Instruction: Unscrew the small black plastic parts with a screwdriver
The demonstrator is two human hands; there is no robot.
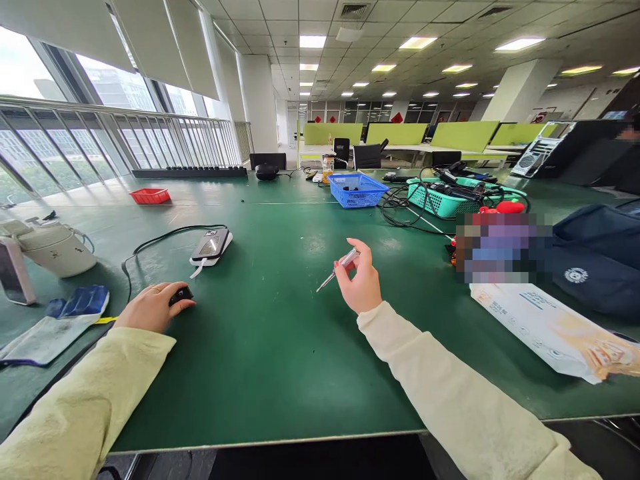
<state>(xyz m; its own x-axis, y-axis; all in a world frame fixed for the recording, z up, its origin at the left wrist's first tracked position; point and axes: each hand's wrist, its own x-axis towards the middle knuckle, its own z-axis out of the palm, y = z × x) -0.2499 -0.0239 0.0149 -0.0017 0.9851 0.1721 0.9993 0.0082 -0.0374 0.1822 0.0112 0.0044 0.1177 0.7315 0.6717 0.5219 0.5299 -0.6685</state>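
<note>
On the green bench (260, 373), I have the left hand (150, 308) closed around a small black object (181, 295), in front of the phone (210, 244) and slightly left. The right hand (364, 285), well apart and right of the phone, grips a slim screwdriver (351, 256). Its tip is away from the object, so I judge no tool work under way; nothing visible shows any finished.

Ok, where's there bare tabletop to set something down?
Bare green tabletop lies between the left hand and the screwdriver in the right hand, down to the near edge, and between the phone and the blue basket. It's crowded right: teal basket, white packet, dark bag; and far left: glove, pot.
</note>
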